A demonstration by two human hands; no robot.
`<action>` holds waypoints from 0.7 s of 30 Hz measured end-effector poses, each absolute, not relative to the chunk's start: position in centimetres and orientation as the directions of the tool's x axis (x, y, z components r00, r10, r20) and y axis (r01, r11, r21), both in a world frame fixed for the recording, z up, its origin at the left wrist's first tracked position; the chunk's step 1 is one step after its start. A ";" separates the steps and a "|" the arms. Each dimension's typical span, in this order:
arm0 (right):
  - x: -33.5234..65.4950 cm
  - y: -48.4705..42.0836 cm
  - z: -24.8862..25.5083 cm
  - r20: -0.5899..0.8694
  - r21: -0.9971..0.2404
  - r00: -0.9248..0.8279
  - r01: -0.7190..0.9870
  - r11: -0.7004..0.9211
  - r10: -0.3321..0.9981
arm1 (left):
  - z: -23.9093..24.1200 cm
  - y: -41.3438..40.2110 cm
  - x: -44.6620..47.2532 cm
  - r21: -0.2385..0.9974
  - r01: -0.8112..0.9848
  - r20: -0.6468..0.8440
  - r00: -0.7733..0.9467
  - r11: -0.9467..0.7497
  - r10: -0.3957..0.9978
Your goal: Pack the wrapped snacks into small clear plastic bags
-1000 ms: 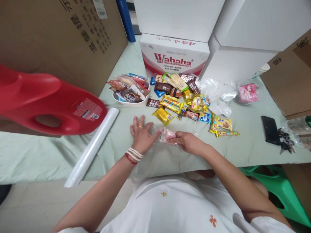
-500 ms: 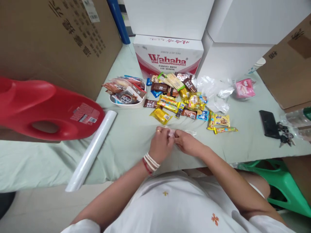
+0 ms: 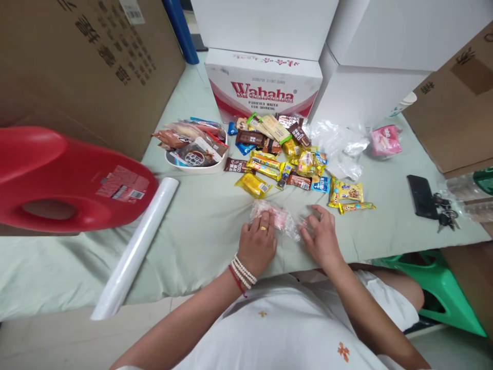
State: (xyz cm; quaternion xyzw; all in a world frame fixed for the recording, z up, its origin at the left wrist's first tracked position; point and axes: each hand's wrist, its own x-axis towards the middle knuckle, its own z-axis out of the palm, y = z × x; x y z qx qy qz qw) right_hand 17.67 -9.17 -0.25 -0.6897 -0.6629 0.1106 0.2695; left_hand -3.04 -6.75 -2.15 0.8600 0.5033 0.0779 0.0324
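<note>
A pink and white packet inside a crinkled clear plastic bag (image 3: 280,218) lies on the cloth in front of me. My left hand (image 3: 257,244) rests on the bag's left part, fingers stretched flat over it. Beside the bag's right end is my right hand (image 3: 322,239), its fingers apart and curved; whether the thumb touches the plastic I cannot tell. Just beyond the hands sits a yellow snack packet (image 3: 253,185), at the near edge of a heap of wrapped snacks (image 3: 265,165).
A white tub (image 3: 221,167) of packets stands left of the heap. Clear plastic bags (image 3: 335,136) and a pink package (image 3: 386,140) are at right, then a phone (image 3: 421,196) and keys (image 3: 447,213). A plastic roll (image 3: 134,246) and red stool (image 3: 100,180) are left; boxes (image 3: 265,92) line the back.
My hands were together, pinching the plastic; now they are apart. The left lies flat on the bag, and the right has moved rightward with its fingers opened. The bag is now spread on the cloth.
</note>
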 end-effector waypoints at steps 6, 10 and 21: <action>14.7 -4.5 4.1 -0.064 -0.567 0.089 0.817 -0.110 0.994 | -2.7 -6.7 -3.0 0.130 0.846 0.147 0.500 -0.518 0.853; 9.9 0.1 4.2 -0.241 -0.451 0.002 0.885 -0.114 0.971 | -3.4 -6.7 -2.6 0.208 0.839 0.227 0.459 -0.504 0.859; 6.4 -1.8 3.4 -0.213 -0.254 -0.137 0.964 0.080 0.967 | -0.6 -5.3 -8.8 0.869 0.476 0.183 -0.055 -0.136 0.982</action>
